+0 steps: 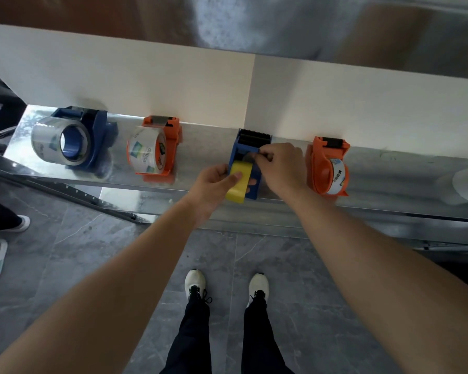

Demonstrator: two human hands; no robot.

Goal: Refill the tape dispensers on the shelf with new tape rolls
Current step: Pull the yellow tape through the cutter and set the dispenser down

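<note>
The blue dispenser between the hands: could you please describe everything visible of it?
The blue dispenser looks plastic, with a black toothed cutter at its far end, and stands on the metal shelf. It carries a yellow tape roll, gripped by the left hand; the right hand pinches it behind the cutter.

Grey marbled floor tiles point(308, 292) lie below a shiny metal shelf point(200, 136); behind it stands a cream wall point(119, 76) with one vertical seam.
</note>
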